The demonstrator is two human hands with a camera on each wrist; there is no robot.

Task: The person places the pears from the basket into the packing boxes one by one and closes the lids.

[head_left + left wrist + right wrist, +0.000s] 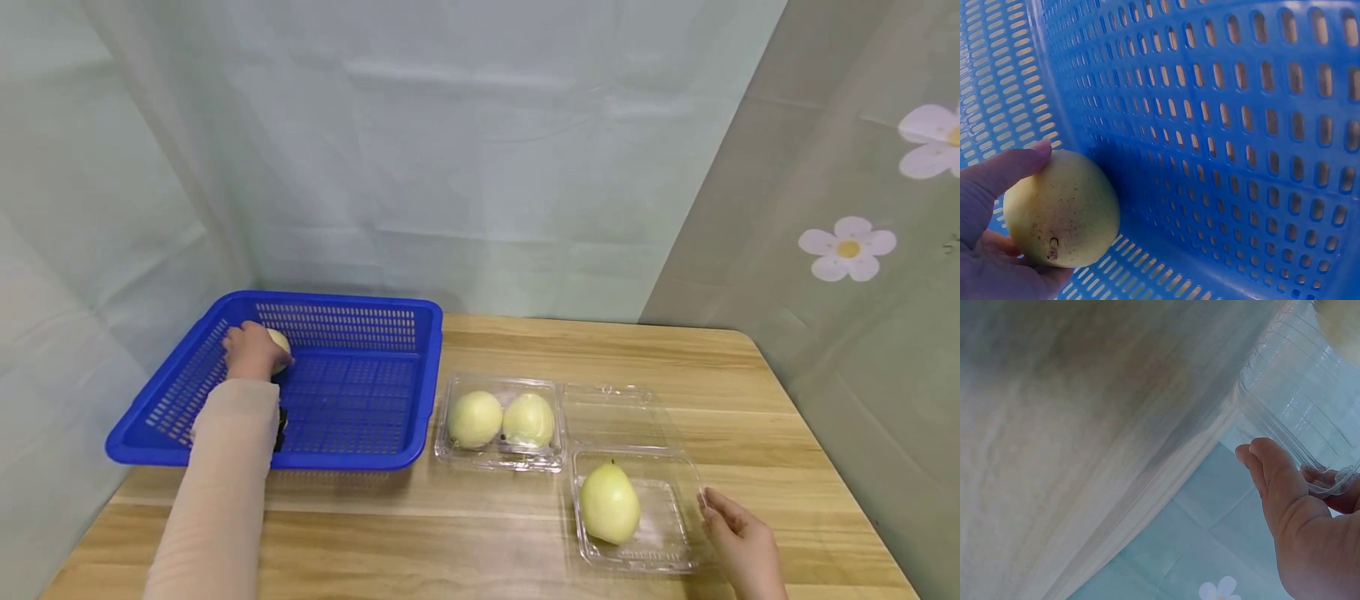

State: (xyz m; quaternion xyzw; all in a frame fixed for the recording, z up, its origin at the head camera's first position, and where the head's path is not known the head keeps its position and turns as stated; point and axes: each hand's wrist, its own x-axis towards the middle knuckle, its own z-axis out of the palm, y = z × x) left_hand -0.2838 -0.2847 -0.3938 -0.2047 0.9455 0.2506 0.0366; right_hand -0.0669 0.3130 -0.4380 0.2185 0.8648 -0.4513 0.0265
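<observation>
Inside the blue basket (431, 367), at its left end, my left hand (253, 350) holds a pale yellow pear (1063, 209). Thumb and fingers curl round the fruit in the left wrist view, close to the slotted wall. My right hand (742, 537) pinches the right rim of an open clear plastic clamshell box (663, 521). A yellow-green pear (610, 504) stands in the left half of that box, stem up. The box's clear lid (618, 417) lies folded back behind it. In the right wrist view, the box corner sits between thumb and fingers (1272, 462).
Between basket and open box stands a second clamshell box (498, 458) with two pears (476, 419) inside, its lid down. All of it rests on a wood-grain table (480, 533). Pale curtains (480, 167) hang along the back and both sides.
</observation>
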